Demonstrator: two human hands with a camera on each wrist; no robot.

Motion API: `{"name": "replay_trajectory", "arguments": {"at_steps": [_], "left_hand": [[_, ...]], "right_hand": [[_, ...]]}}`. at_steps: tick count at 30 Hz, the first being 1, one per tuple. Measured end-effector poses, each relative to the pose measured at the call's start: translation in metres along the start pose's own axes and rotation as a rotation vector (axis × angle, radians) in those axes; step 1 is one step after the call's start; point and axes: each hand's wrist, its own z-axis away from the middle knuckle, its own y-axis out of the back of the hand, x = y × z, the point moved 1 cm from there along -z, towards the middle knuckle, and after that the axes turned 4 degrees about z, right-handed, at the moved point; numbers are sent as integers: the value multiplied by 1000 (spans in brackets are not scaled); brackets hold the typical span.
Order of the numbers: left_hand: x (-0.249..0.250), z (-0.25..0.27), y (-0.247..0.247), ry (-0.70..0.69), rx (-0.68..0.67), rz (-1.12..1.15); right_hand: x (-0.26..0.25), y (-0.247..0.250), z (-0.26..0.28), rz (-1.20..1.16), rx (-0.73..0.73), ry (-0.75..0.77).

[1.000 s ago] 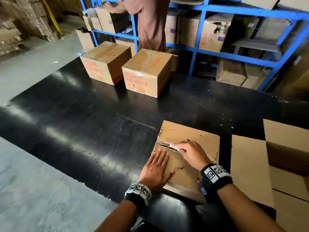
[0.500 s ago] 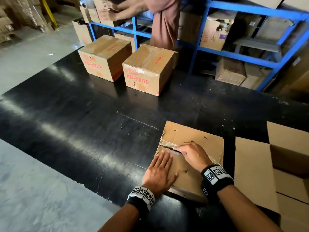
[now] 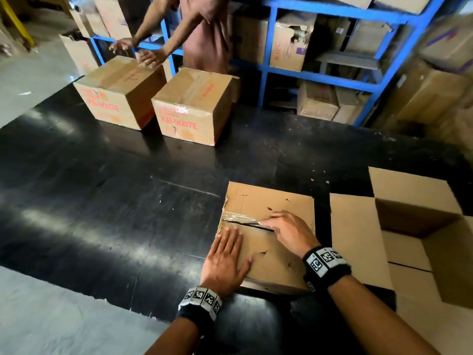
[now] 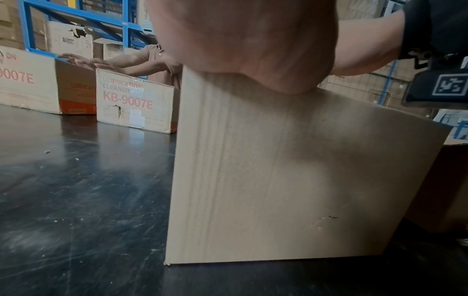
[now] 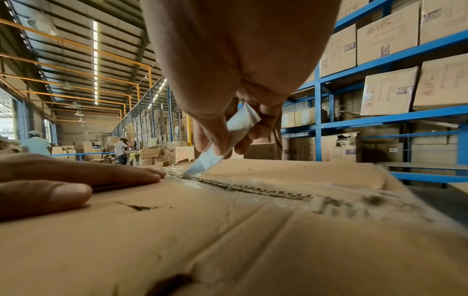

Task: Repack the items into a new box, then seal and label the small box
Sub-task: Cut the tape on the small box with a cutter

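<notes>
A worn, taped cardboard box (image 3: 268, 203) stands on the black table (image 3: 128, 190) near its front edge. My left hand (image 3: 226, 254) lies flat on the near flap, fingers straight, also seen low left in the right wrist view (image 5: 76, 180). My right hand (image 3: 286, 230) grips a small pale blade (image 5: 210, 158) whose tip sits in the taped centre seam (image 5: 253, 186), partly slit. In the left wrist view only the box's side wall (image 4: 291, 180) and the palm (image 4: 253, 40) show. An open, empty new box (image 3: 419, 221) stands to the right.
Two sealed "KB-9007E" boxes (image 3: 192, 106) (image 3: 117, 90) stand at the table's far side. Another person (image 3: 204, 32) reaches over them with both hands. Blue racking (image 3: 268, 60) full of cartons runs behind. Grey floor (image 3: 51, 316) lies left of the table.
The blade and my right hand have slid rightward along the seam, lengthening the slit. The person behind has turned from the shelf and now reaches towards the far left box.
</notes>
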Motion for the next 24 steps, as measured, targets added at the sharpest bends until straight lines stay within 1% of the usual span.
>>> {"name": "replay_trajectory", "arguments": {"at_steps": [5,8,15,20,24], "left_hand": [[1,-2,-2,6,-13,-18],[1,-1,-2,9,-3,-19],[0,0,-3,5,30,-8],[2,0,-3,4,45,-7],[3,1,-4,9,35,-10]], "right_hand": [[20,7,24,27,-20,-65],[34,14,42,32,-52,-135],[61,48,80,62,-91,-272],[71,68,100,107,-123,-319],[75,76,107,160,-75,-347]]}}
